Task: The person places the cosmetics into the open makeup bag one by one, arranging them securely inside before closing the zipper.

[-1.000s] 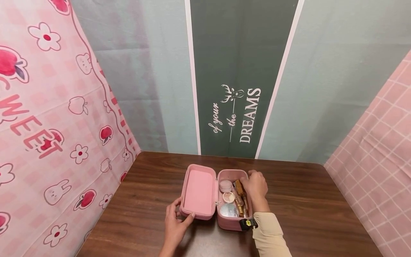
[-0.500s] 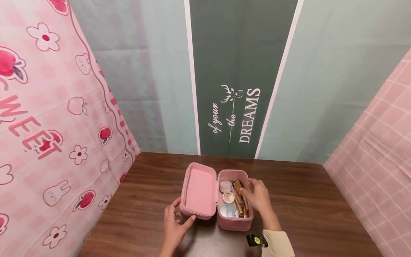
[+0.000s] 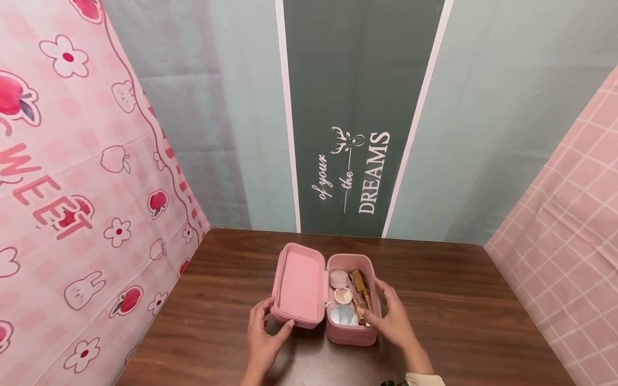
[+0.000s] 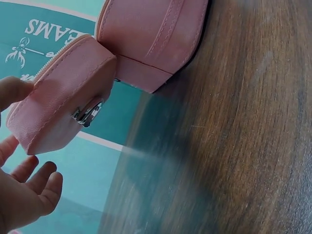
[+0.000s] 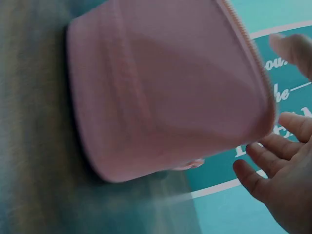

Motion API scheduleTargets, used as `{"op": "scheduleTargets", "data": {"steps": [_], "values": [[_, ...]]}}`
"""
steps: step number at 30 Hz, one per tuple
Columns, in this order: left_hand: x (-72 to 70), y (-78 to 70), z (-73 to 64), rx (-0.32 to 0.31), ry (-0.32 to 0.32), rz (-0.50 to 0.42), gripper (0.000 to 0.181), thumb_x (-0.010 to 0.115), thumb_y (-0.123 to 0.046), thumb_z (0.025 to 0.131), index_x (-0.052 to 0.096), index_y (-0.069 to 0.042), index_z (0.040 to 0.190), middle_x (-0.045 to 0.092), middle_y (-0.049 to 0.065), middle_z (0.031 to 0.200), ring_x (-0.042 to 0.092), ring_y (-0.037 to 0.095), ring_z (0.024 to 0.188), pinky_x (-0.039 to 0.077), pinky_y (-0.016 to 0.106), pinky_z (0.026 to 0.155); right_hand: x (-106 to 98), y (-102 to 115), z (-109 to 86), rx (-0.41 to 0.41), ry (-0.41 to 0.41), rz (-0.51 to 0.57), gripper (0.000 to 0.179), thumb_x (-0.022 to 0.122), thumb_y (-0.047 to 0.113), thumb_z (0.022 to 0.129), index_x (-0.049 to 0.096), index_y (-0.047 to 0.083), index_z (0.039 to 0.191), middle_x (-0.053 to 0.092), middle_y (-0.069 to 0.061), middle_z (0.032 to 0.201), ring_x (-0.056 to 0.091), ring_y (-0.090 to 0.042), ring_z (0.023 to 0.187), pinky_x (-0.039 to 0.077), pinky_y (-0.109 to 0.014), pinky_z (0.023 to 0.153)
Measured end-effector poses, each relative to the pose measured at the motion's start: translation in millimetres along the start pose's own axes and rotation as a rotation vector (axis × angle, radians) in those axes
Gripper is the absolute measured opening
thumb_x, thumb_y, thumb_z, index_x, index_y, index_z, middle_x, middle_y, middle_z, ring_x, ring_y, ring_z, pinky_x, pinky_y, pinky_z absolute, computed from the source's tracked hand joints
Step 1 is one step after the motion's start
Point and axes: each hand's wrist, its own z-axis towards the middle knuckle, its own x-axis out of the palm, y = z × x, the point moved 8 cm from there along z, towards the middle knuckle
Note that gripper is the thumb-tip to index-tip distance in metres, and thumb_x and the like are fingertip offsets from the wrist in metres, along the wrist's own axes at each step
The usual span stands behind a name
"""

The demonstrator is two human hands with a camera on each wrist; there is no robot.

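A pink zip-up makeup case stands unfolded, its lid (image 3: pixel 301 284) tipped to the left and its body (image 3: pixel 352 338) on the right. My left hand (image 3: pixel 263 332) grips the lid's near left corner, with the thumb at the zipped rim and fingers beneath. At the body's right side is my right hand (image 3: pixel 396 319), fingers spread along the outer wall and thumb over the near contents. Inside lie a round pink container (image 3: pixel 339 278), a small three-tone palette (image 3: pixel 343 296), a silver round compact (image 3: pixel 343 315) and several gold tubes (image 3: pixel 359 282). A metal handle fitting (image 4: pixel 87 113) shows on the lid's outside.
The case stands on a dark brown wooden table (image 3: pixel 222 300). Behind it hangs a green and teal cloth (image 3: pixel 352 107) with lettering. Pink patterned cloths, one fruit-printed (image 3: pixel 87 177) and one checked (image 3: pixel 565 241), flank the table.
My right hand has slid from the body's far right corner toward me along its right side. My left hand keeps its hold, and the lid has tilted up slightly.
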Motion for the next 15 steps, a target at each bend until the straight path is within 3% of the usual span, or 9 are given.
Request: {"op": "scheduleTargets", "data": {"steps": [7,12,15], "values": [[-8.4,-35.8,4.0,0.087,-0.038,-0.067,0.056,0.08,0.007,0.061,0.059,0.006,0.113,0.056,0.02,0.113,0.054,0.031,0.095,0.042,0.031,0.07,-1.0,7.3,-17.9,-0.082,-0.039,0.071,0.094,0.086,0.004,0.058,0.035,-0.011,0.135,0.044,-0.032,0.128,0.053,-0.045,0.104,0.042,-0.058,0.081],[-11.9,-45.8,4.9,0.128,-0.051,-0.119,0.05,0.077,0.013,0.062,0.06,0.009,0.109,0.058,0.024,0.11,0.054,0.034,0.095,0.045,0.038,0.071,3.2,-13.8,-29.1,-0.024,-0.012,0.03,0.103,0.089,0.014,0.057,0.029,-0.01,0.138,0.042,-0.029,0.132,0.046,-0.041,0.115,0.04,-0.056,0.087],[-13.0,-43.9,4.6,0.129,-0.065,-0.141,0.048,0.077,0.014,0.062,0.061,0.01,0.107,0.059,0.024,0.107,0.056,0.034,0.091,0.045,0.033,0.071,6.4,-29.7,-35.3,0.044,0.002,0.009,0.1,0.089,0.02,0.057,0.035,-0.006,0.137,0.049,-0.024,0.127,0.048,-0.036,0.113,0.04,-0.053,0.089]]}}
